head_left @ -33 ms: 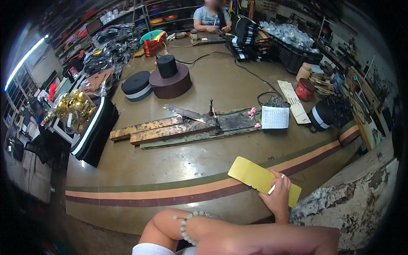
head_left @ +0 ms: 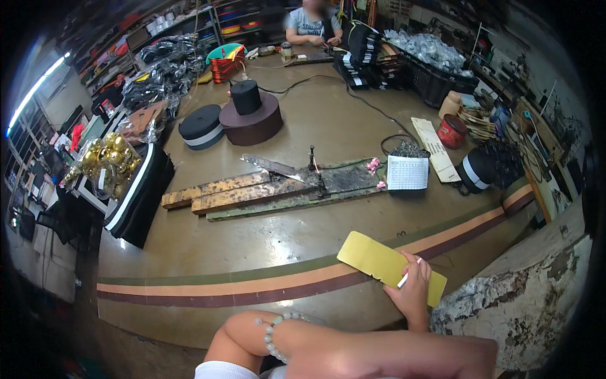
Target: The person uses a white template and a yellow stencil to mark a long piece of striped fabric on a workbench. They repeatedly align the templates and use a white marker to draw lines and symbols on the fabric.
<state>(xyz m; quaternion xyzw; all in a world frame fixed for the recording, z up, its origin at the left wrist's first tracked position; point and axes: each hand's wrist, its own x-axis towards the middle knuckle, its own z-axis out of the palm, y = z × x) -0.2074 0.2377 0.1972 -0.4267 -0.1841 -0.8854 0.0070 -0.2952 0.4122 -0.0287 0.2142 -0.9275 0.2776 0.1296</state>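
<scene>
My right hand [head_left: 413,282] is closed round a slim white pen [head_left: 403,281] and rests on a yellow card template [head_left: 366,254]. The template has rounded corners and small notches along its near edge. It lies slantwise over a long band of green, tan and maroon strips [head_left: 297,284] that runs across the table's near side. A bare arm with a pale bead bracelet [head_left: 271,344] crosses the bottom of the picture. The fingers of my left hand cannot be made out there.
A charred wooden jig [head_left: 252,191] lies mid-table, with a paper sheet [head_left: 407,173] beside it. Behind stand webbing rolls [head_left: 255,120]; black stacked strips [head_left: 142,196] are at left. A red tin [head_left: 452,131] sits at right. Across the table sits another person [head_left: 312,28].
The person across the table has shifted their hands a little. My right hand, the pen and the template have stayed almost still; the whole view has moved only slightly.
</scene>
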